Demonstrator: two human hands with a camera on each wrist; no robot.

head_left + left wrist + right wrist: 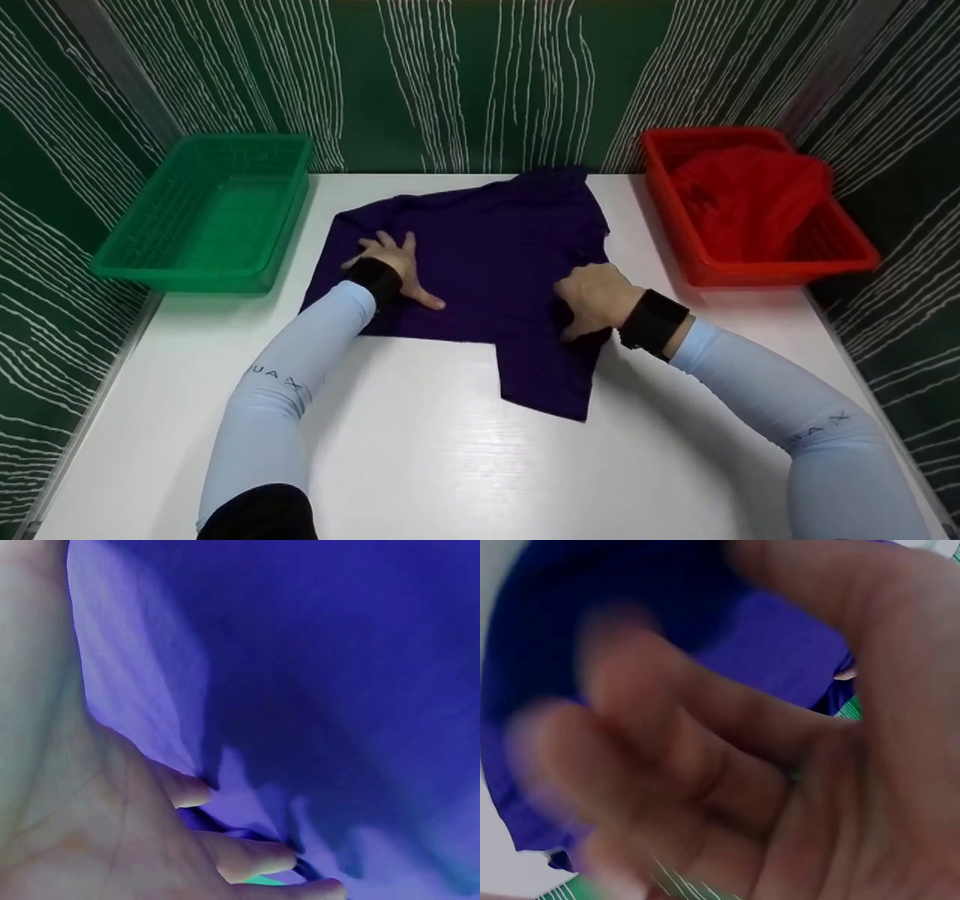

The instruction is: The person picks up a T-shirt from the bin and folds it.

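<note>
A dark purple T-shirt [480, 255] lies spread on the white table, one sleeve [547, 382] pointing toward the front. My left hand [394, 266] rests on its left part with fingers spread and thumb out to the side. In the left wrist view the fingertips [259, 859] touch the purple cloth. Over the shirt's right part is my right hand [596, 296], thumb apart from the fingers. The right wrist view shows its fingers [667, 712] loosely bent and blurred, with no cloth visible between them.
A green plastic basket [270, 262] stands at the back left. At the back right stands a red basket [705, 270] with red cloth [750, 195] in it. Green walls with white streaks [450, 82] enclose the white table [450, 450] at the back and sides.
</note>
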